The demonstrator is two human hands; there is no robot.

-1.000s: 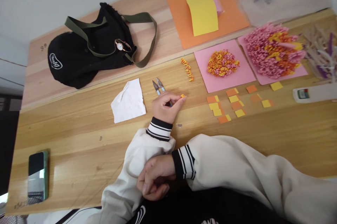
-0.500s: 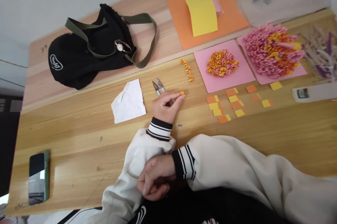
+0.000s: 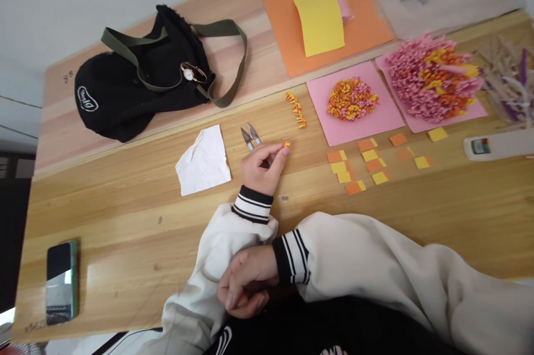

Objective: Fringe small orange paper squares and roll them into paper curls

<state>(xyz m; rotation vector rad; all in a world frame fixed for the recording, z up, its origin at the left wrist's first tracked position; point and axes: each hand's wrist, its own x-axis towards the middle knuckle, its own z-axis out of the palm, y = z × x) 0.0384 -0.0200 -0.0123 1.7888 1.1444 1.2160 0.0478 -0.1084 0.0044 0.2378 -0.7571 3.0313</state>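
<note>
My left hand [image 3: 262, 168] is closed in a pinch on a small orange-and-yellow dried flower sprig [image 3: 287, 144], just above the tabletop. Thread snips [image 3: 250, 136] lie partly under this hand, blades pointing away and handles mostly hidden. A torn white paper [image 3: 204, 160] is left of it. Beyond the fingertips, a short row of orange-yellow sprigs [image 3: 296, 110] lies on the wood. My right hand [image 3: 246, 282] is loosely curled by the table's near edge, against my left sleeve, with nothing visible in it.
Right: small orange and yellow paper pieces [image 3: 369, 156], pink sheets [image 3: 329, 127] bearing a flower heap [image 3: 352, 100] and a larger bunch [image 3: 434, 79], and a glue bottle [image 3: 500, 144]. Left: a black cap [image 3: 112, 93], a strap, a watch [image 3: 189, 73] and a phone [image 3: 62, 282].
The sprig in my left fingertips has turned slightly and shifted a touch to the left. My right hand stays still.
</note>
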